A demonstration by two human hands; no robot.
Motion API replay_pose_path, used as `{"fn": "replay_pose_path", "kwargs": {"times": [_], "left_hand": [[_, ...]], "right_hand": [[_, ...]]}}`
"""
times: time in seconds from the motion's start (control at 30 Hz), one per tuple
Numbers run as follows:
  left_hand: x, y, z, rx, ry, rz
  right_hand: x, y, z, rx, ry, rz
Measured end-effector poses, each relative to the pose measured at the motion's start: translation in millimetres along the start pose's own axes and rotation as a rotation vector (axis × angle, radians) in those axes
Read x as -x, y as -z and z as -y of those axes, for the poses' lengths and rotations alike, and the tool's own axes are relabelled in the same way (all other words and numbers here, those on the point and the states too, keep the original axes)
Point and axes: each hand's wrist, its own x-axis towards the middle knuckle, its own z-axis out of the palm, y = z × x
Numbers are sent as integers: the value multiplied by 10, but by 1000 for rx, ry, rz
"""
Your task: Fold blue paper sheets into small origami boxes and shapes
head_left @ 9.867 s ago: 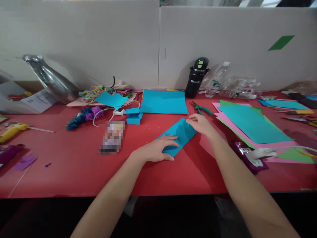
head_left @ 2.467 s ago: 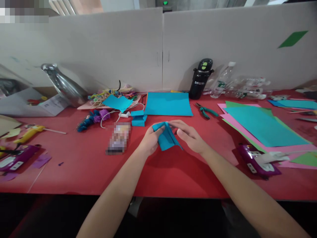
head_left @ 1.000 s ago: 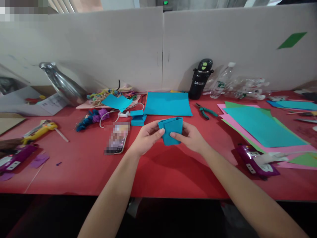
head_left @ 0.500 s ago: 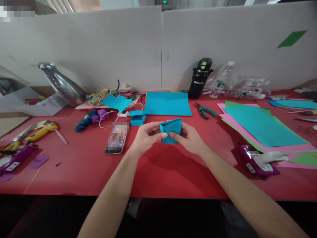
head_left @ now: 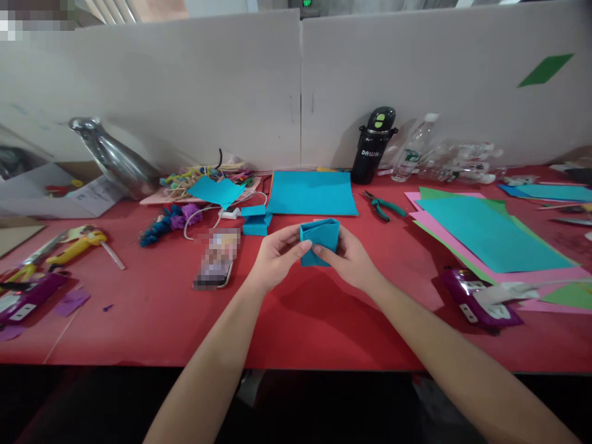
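A folded blue paper piece (head_left: 321, 235) is gripped by the left hand (head_left: 277, 256) and the right hand (head_left: 355, 258), held between them above the red table (head_left: 319, 333). Both thumbs are laid on its near face, tips close together; the other fingers are curled and partly hidden behind it.

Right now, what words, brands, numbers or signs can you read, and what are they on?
"DAWN": on the black bottle; anything smaller after it is unreadable.
Too small or blurred: the label on the upright clear bottle, the print on the white box, and the green sign at the top edge.
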Motion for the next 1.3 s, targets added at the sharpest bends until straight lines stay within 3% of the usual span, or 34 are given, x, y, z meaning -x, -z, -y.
{"fn": "replay_pose_path", "kwargs": {"times": [0.23, 0.57, 0.87, 0.97, 1.1, 1.3], "left_hand": [[-17, -14, -5, -59, -97, -19], [2, -5, 11, -135, -140, -33], [27, -8, -70, -454, -283, -229], [27, -5, -69, -502, -343, -205], [33, 26, -67, -515, -260, -128], [30, 140, -133, -805, -206, 2]], "right_hand": [[8, 31, 88, -51, 34, 32], [-24, 134, 215, 40, 182, -64], [-15, 142, 186, 74, 123, -49], [-20, 158, 174, 96, 115, -44], [-23, 189, 182, 172, 155, -32], [-12, 221, 195, 263, 184, 6]]}}
